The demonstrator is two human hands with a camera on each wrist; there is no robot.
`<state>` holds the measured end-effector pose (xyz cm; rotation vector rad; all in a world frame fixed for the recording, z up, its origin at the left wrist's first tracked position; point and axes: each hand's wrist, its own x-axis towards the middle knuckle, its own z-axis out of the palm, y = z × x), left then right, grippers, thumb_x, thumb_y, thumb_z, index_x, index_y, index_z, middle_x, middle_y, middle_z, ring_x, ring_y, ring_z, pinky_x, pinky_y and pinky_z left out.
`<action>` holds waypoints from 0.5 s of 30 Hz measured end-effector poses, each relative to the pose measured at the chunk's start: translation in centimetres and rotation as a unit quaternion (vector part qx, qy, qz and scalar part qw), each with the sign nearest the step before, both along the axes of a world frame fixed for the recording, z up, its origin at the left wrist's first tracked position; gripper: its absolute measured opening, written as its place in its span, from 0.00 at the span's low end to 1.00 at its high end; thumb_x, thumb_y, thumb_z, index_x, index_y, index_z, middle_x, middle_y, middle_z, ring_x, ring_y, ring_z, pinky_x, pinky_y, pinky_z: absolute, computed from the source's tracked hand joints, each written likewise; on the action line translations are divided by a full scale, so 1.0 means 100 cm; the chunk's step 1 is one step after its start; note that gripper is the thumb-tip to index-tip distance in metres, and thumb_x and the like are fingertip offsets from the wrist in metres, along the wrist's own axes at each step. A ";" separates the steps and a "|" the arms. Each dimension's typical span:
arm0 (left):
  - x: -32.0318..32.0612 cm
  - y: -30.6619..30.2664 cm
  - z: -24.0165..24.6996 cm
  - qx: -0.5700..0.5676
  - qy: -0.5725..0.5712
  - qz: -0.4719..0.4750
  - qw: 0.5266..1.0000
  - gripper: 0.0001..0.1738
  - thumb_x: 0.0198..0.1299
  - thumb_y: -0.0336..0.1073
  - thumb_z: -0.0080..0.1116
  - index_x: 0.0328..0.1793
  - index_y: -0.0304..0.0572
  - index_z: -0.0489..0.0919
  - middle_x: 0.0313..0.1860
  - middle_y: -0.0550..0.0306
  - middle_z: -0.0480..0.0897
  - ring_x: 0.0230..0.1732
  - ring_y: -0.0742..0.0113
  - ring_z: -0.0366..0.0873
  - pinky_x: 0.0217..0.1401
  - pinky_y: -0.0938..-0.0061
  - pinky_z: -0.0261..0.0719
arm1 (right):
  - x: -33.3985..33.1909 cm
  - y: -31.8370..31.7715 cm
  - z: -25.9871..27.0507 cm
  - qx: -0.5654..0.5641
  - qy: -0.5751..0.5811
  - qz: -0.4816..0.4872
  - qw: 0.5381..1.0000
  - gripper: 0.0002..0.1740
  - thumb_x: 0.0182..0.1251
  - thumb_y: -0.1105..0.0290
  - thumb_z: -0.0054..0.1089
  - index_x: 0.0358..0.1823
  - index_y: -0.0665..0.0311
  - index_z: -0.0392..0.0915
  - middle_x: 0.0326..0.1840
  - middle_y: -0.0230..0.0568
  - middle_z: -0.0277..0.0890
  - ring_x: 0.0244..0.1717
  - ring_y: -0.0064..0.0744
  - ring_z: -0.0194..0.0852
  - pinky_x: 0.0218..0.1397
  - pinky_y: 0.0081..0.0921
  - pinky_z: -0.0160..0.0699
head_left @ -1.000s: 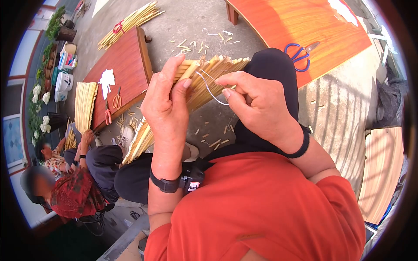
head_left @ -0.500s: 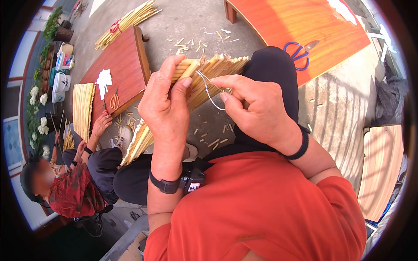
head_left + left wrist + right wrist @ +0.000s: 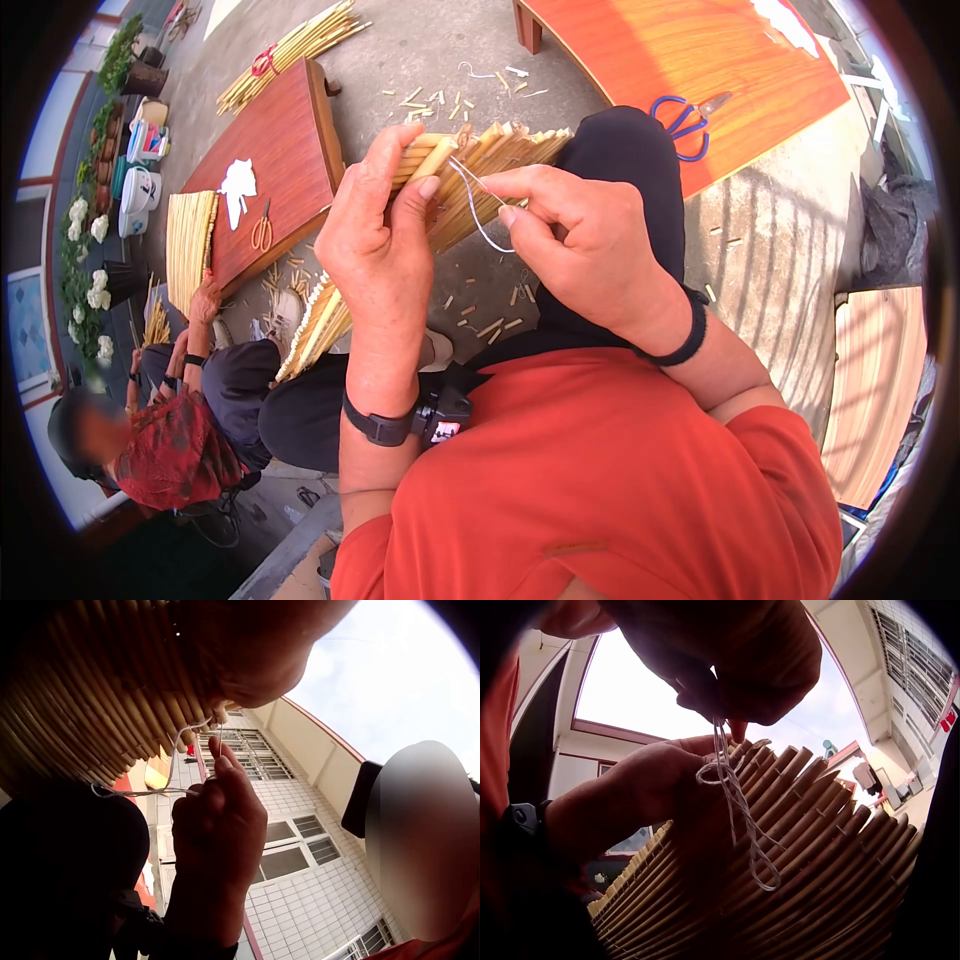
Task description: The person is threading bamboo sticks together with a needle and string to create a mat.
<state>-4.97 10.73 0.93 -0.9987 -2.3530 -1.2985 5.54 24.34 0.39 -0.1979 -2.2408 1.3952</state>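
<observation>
A mat of thin yellow-brown sticks, stitched side by side with thread, slants across the lap. Its edge stick is held by my left hand, thumb on the near side and fingers behind. To the right, my right hand pinches white string between thumb and index finger, close to the stick ends. One strand runs from the fingertips to the edge stick, and a slack loop hangs below. In the right wrist view, doubled string dangles in twisted loops before the mat.
An orange table at upper right carries blue-handled scissors. On the left, a brown table holds orange-handled scissors and white paper. Cut stick pieces litter the floor. A seated person is at left beside another stick mat.
My right hand has shifted slightly left toward the mat's edge with the string. The seated person reached to the brown table, and the red-handled pliers no longer show there.
</observation>
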 end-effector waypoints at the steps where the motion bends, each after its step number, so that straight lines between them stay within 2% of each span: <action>1: 0.000 0.000 0.000 0.001 0.001 0.000 1.000 0.24 0.52 0.17 0.64 0.56 0.43 0.82 0.41 0.54 0.85 0.39 0.67 0.84 0.43 0.75 0.81 | 0.000 0.002 0.003 -0.007 -0.011 0.003 1.000 0.10 0.61 0.76 0.55 0.42 0.65 0.81 0.24 0.46 0.78 0.24 0.43 0.80 0.27 0.31 0.78; 6: 0.004 0.000 0.001 0.001 0.004 0.006 1.000 0.24 0.52 0.16 0.63 0.57 0.44 0.83 0.39 0.54 0.85 0.38 0.68 0.83 0.42 0.76 0.81 | -0.001 0.007 0.010 0.011 -0.013 -0.002 1.000 0.09 0.62 0.76 0.55 0.40 0.66 0.83 0.23 0.46 0.78 0.24 0.43 0.81 0.27 0.30 0.78; 8: 0.008 -0.001 0.004 -0.016 -0.058 0.019 0.998 0.24 0.54 0.17 0.64 0.59 0.40 0.82 0.51 0.57 0.85 0.52 0.70 0.82 0.57 0.76 0.77 | -0.003 0.004 0.013 -0.013 -0.019 0.002 1.000 0.08 0.62 0.75 0.55 0.39 0.66 0.82 0.24 0.47 0.79 0.25 0.45 0.81 0.28 0.32 0.78; 9: 0.009 0.000 0.005 -0.014 -0.057 0.019 0.998 0.24 0.54 0.17 0.64 0.59 0.40 0.82 0.51 0.57 0.85 0.52 0.70 0.82 0.57 0.76 0.77 | -0.005 0.001 0.012 -0.011 -0.018 0.001 1.000 0.08 0.62 0.75 0.55 0.39 0.66 0.82 0.24 0.47 0.79 0.25 0.45 0.81 0.28 0.32 0.78; 11: 0.010 0.001 0.007 -0.009 -0.072 0.029 0.997 0.24 0.54 0.18 0.64 0.58 0.41 0.83 0.50 0.57 0.86 0.51 0.71 0.82 0.57 0.76 0.77 | -0.009 -0.004 0.006 -0.014 -0.001 -0.019 1.000 0.10 0.61 0.77 0.59 0.44 0.67 0.84 0.16 0.36 0.70 0.17 0.17 0.65 0.23 0.20 0.65; 12: 0.010 0.000 0.008 -0.008 -0.071 0.029 0.997 0.24 0.54 0.18 0.64 0.58 0.41 0.83 0.50 0.57 0.86 0.51 0.71 0.82 0.57 0.76 0.77 | -0.009 -0.005 0.009 -0.013 0.000 -0.019 1.000 0.10 0.61 0.77 0.59 0.44 0.67 0.84 0.16 0.36 0.70 0.17 0.17 0.65 0.23 0.20 0.65; 14: 0.010 -0.001 0.007 -0.016 -0.086 0.037 0.996 0.24 0.54 0.18 0.64 0.58 0.41 0.83 0.50 0.57 0.86 0.51 0.71 0.82 0.57 0.76 0.77 | -0.009 -0.004 0.014 0.023 -0.019 -0.015 0.999 0.05 0.64 0.74 0.55 0.36 0.68 0.79 0.26 0.50 0.79 0.28 0.50 0.81 0.30 0.38 0.79; 15: 0.008 0.000 0.006 -0.016 -0.085 0.037 0.996 0.24 0.54 0.18 0.64 0.58 0.41 0.83 0.50 0.57 0.86 0.51 0.71 0.82 0.57 0.76 0.77 | -0.009 -0.004 0.014 0.023 -0.019 -0.015 0.999 0.05 0.64 0.74 0.55 0.36 0.68 0.79 0.26 0.50 0.79 0.28 0.50 0.81 0.30 0.38 0.79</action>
